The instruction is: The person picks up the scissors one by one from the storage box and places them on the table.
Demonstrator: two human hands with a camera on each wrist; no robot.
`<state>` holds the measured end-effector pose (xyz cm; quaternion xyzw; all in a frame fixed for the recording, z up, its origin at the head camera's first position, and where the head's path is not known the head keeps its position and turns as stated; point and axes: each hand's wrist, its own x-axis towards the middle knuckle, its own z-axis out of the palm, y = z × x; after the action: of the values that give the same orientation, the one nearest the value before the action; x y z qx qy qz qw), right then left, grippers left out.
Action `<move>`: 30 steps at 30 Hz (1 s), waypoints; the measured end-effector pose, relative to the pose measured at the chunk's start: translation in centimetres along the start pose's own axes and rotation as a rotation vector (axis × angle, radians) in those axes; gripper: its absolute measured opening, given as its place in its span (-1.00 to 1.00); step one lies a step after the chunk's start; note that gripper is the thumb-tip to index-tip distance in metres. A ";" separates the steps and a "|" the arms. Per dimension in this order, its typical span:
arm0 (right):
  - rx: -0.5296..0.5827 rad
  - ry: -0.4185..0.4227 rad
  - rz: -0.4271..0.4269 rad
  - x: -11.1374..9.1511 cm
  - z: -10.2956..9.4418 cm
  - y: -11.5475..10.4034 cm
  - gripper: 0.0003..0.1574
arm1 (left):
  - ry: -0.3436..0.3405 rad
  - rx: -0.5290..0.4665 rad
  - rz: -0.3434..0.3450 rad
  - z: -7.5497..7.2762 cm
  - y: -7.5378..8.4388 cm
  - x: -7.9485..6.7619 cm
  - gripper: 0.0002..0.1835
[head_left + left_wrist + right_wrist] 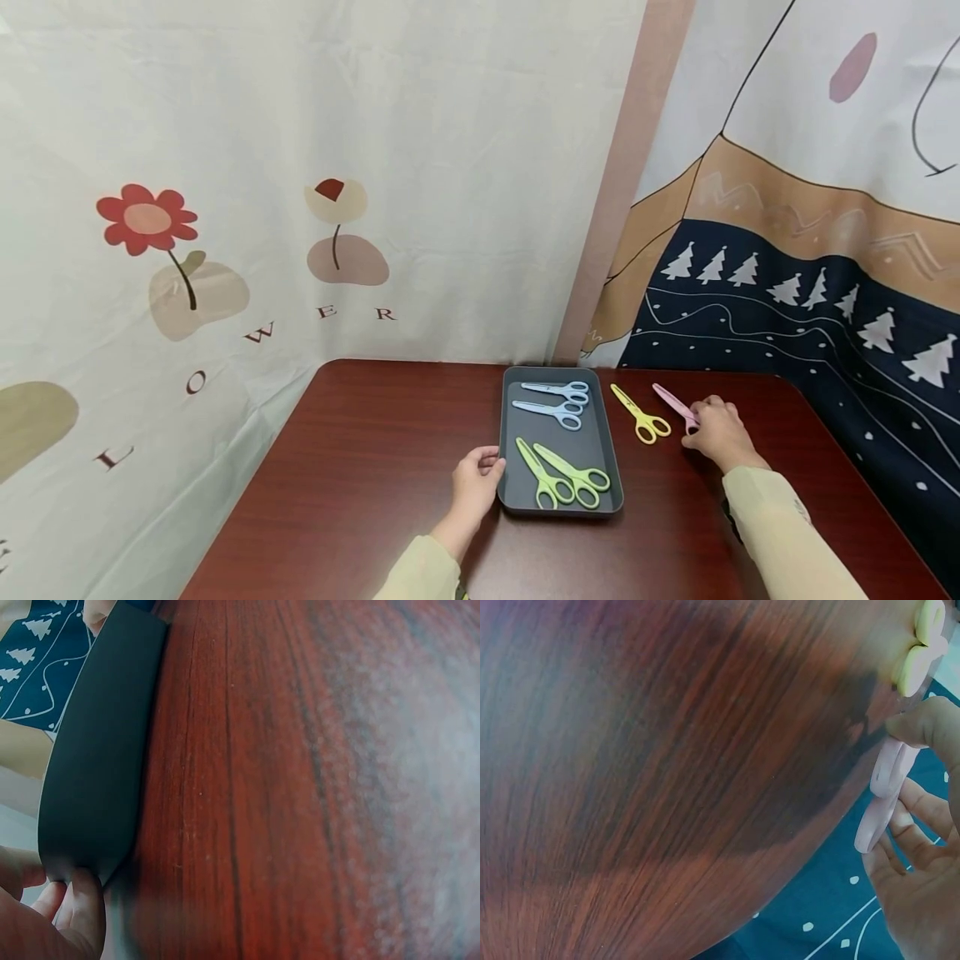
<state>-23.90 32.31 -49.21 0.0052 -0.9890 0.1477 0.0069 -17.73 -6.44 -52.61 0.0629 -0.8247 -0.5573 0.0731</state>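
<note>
My left hand (474,483) pinches the near part of the left side of a dark grey tray (592,447); in the left wrist view its thumb and fingers meet at the end of the tray wall (97,750). Inside the tray lie two pairs of blue scissors (551,410) at the far end and two pairs of green scissors (573,477) nearer me. To the right, my right hand (722,432) holds pink scissors by the handles, blades (670,400) pointing away to the left. Between thumb and fingers, the pink handle loops (889,769) show in the right wrist view.
Yellow scissors (637,412) lie on the reddish-brown table (390,450) between the tray and my right hand. Behind the table hang a pale curtain (465,167) with printed flowers and a dark blue cloth (735,321) with white trees.
</note>
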 end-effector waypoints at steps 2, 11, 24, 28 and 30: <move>0.006 -0.006 0.006 0.0 0.1 0.1 -0.23 | 0.001 -0.001 -0.002 0.0 0.0 0.0 -0.80; -0.007 -0.038 0.023 -0.1 0.6 0.5 -0.25 | -0.002 -0.004 -0.005 0.1 -0.1 0.0 -0.80; -0.018 -0.022 -0.007 0.1 1.1 1.1 -0.29 | 0.001 -0.009 -0.014 0.1 -0.2 0.0 -0.80; -0.018 -0.015 -0.020 0.2 1.2 1.3 -0.29 | 0.001 -0.006 -0.012 0.1 -0.2 0.0 -0.80; -0.017 -0.017 -0.018 0.3 1.1 1.3 -0.28 | 0.000 -0.005 -0.010 0.0 -0.2 0.0 -0.80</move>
<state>-24.20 33.25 -50.66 0.0156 -0.9901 0.1393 0.0001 -17.75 -6.47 -52.80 0.0667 -0.8231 -0.5596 0.0705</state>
